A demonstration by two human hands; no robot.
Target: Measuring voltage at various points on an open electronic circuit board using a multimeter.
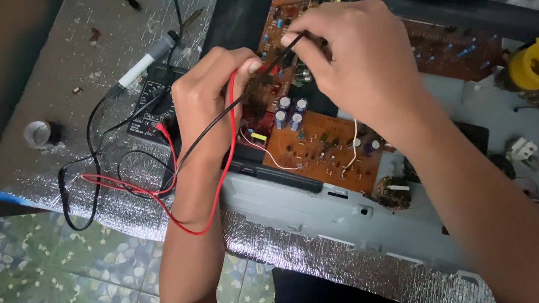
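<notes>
The left hand (205, 96) pinched a red probe (232, 87) over a brown circuit board (320, 148); the right hand (354, 57) gripped a black probe (290, 45) just beside it. A black meter (150, 112) lay left, on foil matting (56, 90).

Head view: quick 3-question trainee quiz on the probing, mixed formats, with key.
1. True or false: the left hand holds the red probe.
2. The right hand holds: A) solder spool B) black probe C) screwdriver.
3. Fill in: both probe tips meet the brown ____.

Key: 1 true; 2 B; 3 circuit board. The meter lies left of the board on the foil mat.
</notes>
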